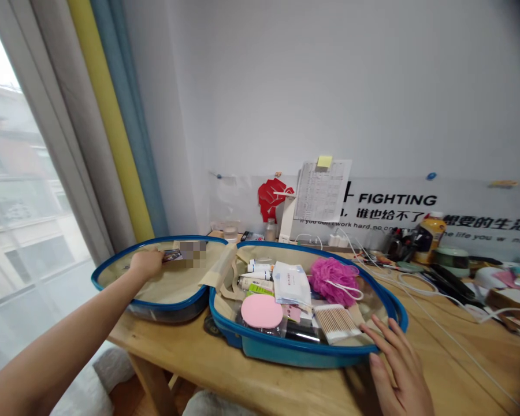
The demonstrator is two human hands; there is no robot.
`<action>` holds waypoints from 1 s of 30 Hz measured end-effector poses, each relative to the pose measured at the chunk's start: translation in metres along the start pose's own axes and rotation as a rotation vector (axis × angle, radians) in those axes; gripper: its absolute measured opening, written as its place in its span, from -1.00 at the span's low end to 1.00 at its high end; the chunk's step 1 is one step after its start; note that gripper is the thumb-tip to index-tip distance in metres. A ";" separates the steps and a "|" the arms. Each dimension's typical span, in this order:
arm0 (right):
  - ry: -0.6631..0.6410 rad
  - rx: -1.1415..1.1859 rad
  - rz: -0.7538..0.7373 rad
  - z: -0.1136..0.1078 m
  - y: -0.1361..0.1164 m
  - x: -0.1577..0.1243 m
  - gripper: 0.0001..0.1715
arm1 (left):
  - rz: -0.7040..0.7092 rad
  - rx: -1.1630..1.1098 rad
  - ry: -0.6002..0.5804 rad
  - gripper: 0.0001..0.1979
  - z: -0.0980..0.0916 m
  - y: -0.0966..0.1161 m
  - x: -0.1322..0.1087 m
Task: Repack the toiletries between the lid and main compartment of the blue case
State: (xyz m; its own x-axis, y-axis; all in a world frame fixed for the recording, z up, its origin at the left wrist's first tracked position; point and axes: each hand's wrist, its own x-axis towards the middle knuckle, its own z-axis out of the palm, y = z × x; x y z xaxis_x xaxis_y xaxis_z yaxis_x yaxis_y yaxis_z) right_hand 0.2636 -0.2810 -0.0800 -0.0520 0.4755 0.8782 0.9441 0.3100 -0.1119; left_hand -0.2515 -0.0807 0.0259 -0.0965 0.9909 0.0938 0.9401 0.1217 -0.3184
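Note:
A small suitcase (299,353) with blue rims and a beige lining lies opened flat on a wooden table. My left hand (145,266) is closed over its left half, around a small shiny dark item (172,255) whose kind I cannot make out. Beside that is a pixelated patch. My right hand (401,367) is open, fingers spread at the right half's front rim. That half holds a pink oval case (262,311), a bundle of cotton swabs (335,322), a white packet (292,284), a magenta bath puff (333,278) and several tubes (256,284).
White cables (433,290) run across the table (190,352) on the right. Behind them stand a yellow-brown bottle (429,237) and a lidded jar (452,260). A white lamp-like stand (287,218) is at the wall. Curtains (112,115) and a window are left.

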 end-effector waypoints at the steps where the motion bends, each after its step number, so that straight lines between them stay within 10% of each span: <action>1: 0.002 0.002 0.000 0.000 0.000 0.000 -0.61 | 0.007 0.002 0.013 -0.64 -0.004 0.000 -0.004; 10: -0.002 0.023 0.024 0.001 0.000 0.000 -0.62 | 0.155 0.004 0.266 -0.53 -0.063 0.005 -0.049; 17: -0.003 0.029 0.034 0.001 0.000 -0.002 -0.62 | 0.381 -0.069 0.513 -0.41 -0.093 0.066 -0.066; 30: 0.002 0.021 0.025 0.001 -0.002 0.000 -0.62 | 0.923 -0.022 0.329 -0.32 -0.075 0.169 -0.040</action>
State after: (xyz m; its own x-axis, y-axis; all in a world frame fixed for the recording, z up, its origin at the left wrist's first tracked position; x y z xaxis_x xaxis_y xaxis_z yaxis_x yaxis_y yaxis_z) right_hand 0.2616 -0.2810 -0.0803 -0.0279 0.4812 0.8762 0.9382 0.3152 -0.1432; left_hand -0.0642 -0.1045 0.0387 0.7727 0.6302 0.0761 0.6065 -0.6976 -0.3815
